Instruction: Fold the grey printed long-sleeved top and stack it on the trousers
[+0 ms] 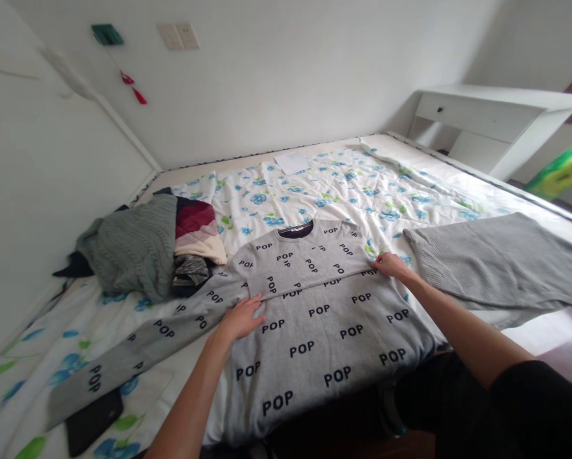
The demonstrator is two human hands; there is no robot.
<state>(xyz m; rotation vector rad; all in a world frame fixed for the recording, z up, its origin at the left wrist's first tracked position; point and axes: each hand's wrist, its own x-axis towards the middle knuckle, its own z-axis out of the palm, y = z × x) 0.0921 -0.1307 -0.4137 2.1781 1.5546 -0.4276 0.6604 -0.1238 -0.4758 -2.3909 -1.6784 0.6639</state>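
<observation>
A grey sweatshirt (314, 325) printed with the word POP lies spread on the bed, its collar toward the wall and one sleeve stretched out to the left. A crease runs across its chest. My left hand (242, 317) lies flat with fingers out on the left end of that crease. My right hand (389, 264) is at the right end of the crease, fingers pinched on the sweatshirt's edge.
A floral sheet (324, 185) covers the bed. A pile of clothes (146, 248) sits at the left by the wall. A grey knit garment (496, 258) lies at the right. A dark flat object (93, 421) lies near the sleeve end. A white desk (486, 124) stands beyond.
</observation>
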